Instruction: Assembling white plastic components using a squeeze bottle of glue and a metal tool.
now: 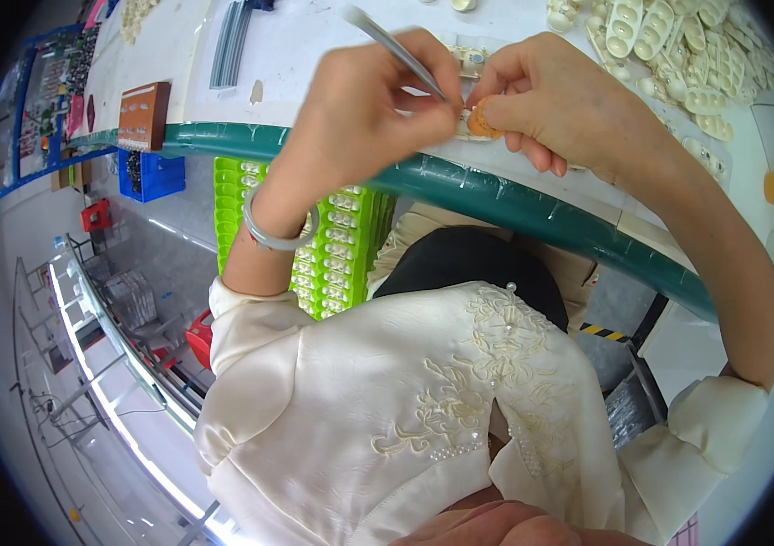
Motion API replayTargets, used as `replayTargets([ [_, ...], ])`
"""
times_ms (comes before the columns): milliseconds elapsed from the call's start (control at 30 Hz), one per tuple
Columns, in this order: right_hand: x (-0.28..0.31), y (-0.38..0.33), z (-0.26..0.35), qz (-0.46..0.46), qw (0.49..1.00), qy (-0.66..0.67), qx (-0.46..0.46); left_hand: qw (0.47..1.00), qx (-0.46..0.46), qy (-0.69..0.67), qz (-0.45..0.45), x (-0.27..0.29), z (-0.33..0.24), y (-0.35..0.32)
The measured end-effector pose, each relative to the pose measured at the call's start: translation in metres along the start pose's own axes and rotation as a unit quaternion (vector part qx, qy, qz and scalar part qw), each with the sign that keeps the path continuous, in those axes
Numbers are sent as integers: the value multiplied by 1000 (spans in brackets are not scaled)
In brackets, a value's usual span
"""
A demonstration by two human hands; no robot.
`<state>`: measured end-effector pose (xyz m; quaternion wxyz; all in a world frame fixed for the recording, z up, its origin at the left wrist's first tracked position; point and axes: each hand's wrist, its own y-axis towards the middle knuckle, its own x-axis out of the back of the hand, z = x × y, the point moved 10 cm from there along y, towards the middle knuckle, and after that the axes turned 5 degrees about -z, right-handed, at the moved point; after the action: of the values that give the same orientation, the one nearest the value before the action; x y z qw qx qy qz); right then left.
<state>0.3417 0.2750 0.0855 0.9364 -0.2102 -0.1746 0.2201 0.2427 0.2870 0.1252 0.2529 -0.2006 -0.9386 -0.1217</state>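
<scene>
My left hand (378,109), a pale bangle (270,232) on its wrist, is closed around a slim silvery tool that looks like tweezers (396,47). The tool's lower end points toward my right hand (542,100). That hand's fingers are pinched on a small cream plastic piece (473,127), largely covered by the fingers. An orange finger cot (485,118) sits on one fingertip. Both hands meet just above the table's near edge. Another small cream piece (469,59) lies on the tabletop beyond them.
Loose cream pieces with round cups (656,32) are heaped at the far right. A green padded edge (533,205) borders the white table. Bright green trays (337,246) holding small whitish parts stand below it. Grey rods (230,45) and a brown box (143,114) lie left.
</scene>
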Motion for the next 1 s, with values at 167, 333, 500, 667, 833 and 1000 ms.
replayTargets([
  [167, 1, 3, -6, 7, 1000, -5, -17, 990, 55, -92, -87, 45, 11, -6],
  [333, -2, 1, -6, 22, 999, -9, -35, 993, 93, -61, -46, 19, 9, -24],
  [500, -3, -1, -1, 0, 1000, -13, -15, 995, 60, -39, -76, 15, 12, -24],
  [667, -2, -4, 4, 9, 1000, -24, -4, 994, 44, 11, -96, 17, 4, -22],
  [833, -2, 3, 13, -20, 999, 26, 36, 995, 51, 31, -78, 13, 4, -16],
  [1000, -13, 14, 8, 18, 999, 4, 28, 995, 34, 49, -86, 13, 2, -18],
])
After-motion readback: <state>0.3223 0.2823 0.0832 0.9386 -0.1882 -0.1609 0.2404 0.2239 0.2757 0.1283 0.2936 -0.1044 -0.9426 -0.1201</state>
